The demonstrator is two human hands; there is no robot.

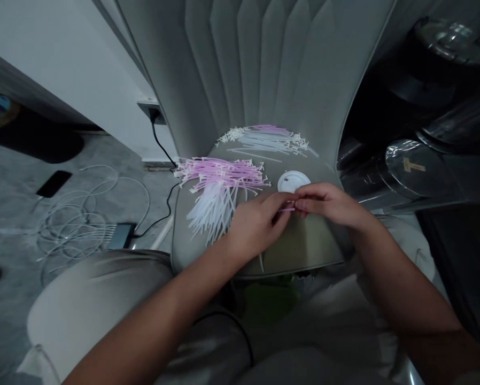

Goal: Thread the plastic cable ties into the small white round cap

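Observation:
On the seat of a grey chair (320,256) lies a pile of pink sticks with pale tips (224,172), and white sticks (211,211) fan out below it. Further back is a loose heap of white and pink sticks (264,140). My left hand (260,216) is closed around a thin pink stick (287,209), a white end poking out below the palm. The fingertips of my right hand (324,202) pinch at that stick's right end, touching my left fingers. Just behind the hands sits a small round white lid or dish (293,181), partly covered by them.
The chair's backrest (260,64) rises behind the seat. On the floor at left are coiled cables (75,224), a dark phone-like slab (54,183) and a power strip or adapter (122,236). Shiny cylindrical containers (408,160) stand at right.

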